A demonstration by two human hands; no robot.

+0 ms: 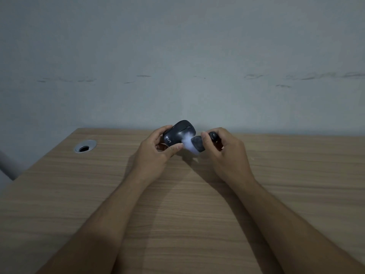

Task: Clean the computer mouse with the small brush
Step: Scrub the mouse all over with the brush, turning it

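A black computer mouse [178,131] with white lettering on its rear is held tilted above the far part of the wooden desk. My left hand [156,153] grips it from the left and below, thumb under its near edge. My right hand [223,149] holds a small dark brush [198,145] by its handle. The brush's pale bristles [187,141] look blurred and touch the mouse's right side.
The wooden desk [177,204] runs up to a pale grey wall [177,56]. A round metal cable grommet [85,146] is set in the desk at the far left. The desk's left edge slants off toward the lower left.
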